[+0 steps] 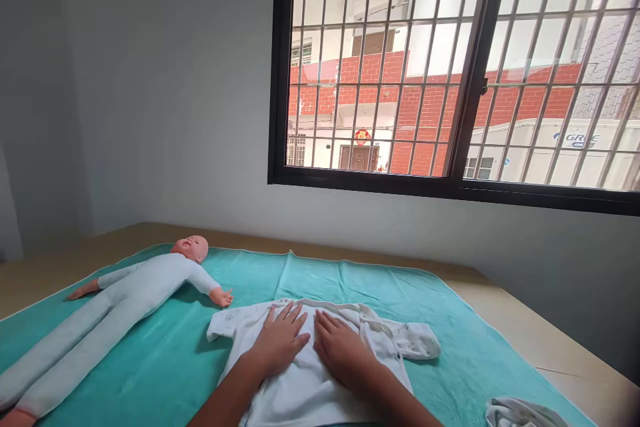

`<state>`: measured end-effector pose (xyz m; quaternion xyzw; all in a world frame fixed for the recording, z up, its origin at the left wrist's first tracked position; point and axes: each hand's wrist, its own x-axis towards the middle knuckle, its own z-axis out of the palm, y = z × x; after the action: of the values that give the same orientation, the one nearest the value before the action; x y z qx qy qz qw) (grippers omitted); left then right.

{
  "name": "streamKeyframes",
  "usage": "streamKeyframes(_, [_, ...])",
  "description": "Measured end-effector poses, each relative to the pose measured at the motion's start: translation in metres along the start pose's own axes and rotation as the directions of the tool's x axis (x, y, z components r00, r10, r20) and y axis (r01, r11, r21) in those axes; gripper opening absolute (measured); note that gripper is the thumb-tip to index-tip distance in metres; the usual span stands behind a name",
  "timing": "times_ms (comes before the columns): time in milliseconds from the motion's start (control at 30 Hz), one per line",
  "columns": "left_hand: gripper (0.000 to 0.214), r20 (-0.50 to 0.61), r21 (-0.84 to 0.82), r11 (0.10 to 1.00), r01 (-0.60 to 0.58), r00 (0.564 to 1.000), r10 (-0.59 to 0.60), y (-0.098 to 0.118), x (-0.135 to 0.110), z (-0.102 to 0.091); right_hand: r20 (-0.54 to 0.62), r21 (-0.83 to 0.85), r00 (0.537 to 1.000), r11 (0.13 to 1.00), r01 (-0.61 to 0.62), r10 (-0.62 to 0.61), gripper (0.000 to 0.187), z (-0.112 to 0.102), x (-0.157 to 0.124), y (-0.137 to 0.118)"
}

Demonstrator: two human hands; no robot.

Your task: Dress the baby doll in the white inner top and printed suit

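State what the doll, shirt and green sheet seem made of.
Doll: its head looks like smooth vinyl or plastic, given the moulded look; its white body, matte cloth, by the soft creases. Shirt: matte fabric, probably cotton, as it lies in soft folds. Sheet: soft fabric with raised creases; fibre unclear.

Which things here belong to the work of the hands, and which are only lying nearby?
In use:
- left hand and right hand, both palm-down
- shirt under them
- sheet beneath

Apparently just nearby:
- doll
- crumpled cloth, partly out of view
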<state>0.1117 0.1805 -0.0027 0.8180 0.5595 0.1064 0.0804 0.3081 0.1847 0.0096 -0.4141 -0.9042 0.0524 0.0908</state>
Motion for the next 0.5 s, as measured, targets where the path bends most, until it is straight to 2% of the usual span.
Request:
streamKeyframes(100, [0.054, -0.029, -0.004, 1.0, -0.004, 1.0, 0.004, -0.003, -0.001, 0.0, 0.08, 0.026, 0.995, 0.998, 0.056, -0.058, 0.059, -0.003, -0.019, -0.01])
streamKeyframes(200, [0.051, -0.062, -0.007, 1.0, -0.014, 0.998, 0.014, -0.005, -0.001, 0.004, 0.103, 0.019, 0.986, 0.992, 0.127, -0.129, 0.066, 0.003, -0.044, -0.005])
streamKeyframes(267, [0.05, -0.078, -0.01, 1.0, -0.021, 0.997, 0.02, -0.006, -0.001, 0.007, 0.068, -0.017, 0.976, 0.978, 0.21, -0.208, 0.067, 0.012, -0.06, 0.004])
streamKeyframes(367, [0.042, -0.15, -0.032, 0.998, -0.055, 0.988, 0.049, -0.005, -0.001, 0.007, -0.042, -0.132, 0.941, 0.936, 0.327, -0.335, 0.053, 0.027, -0.08, 0.018])
streamKeyframes(433, [0.036, -0.253, -0.047, 0.994, -0.102, 0.963, 0.087, -0.003, -0.005, 0.005, -0.117, -0.21, 0.913, 0.909, 0.361, -0.39, 0.045, 0.034, -0.092, 0.024])
streamKeyframes(500, [0.032, -0.357, -0.028, 0.984, -0.176, 0.921, 0.154, 0.0, -0.015, 0.002, -0.171, -0.256, 0.899, 0.899, 0.356, -0.404, 0.039, 0.036, -0.106, 0.029])
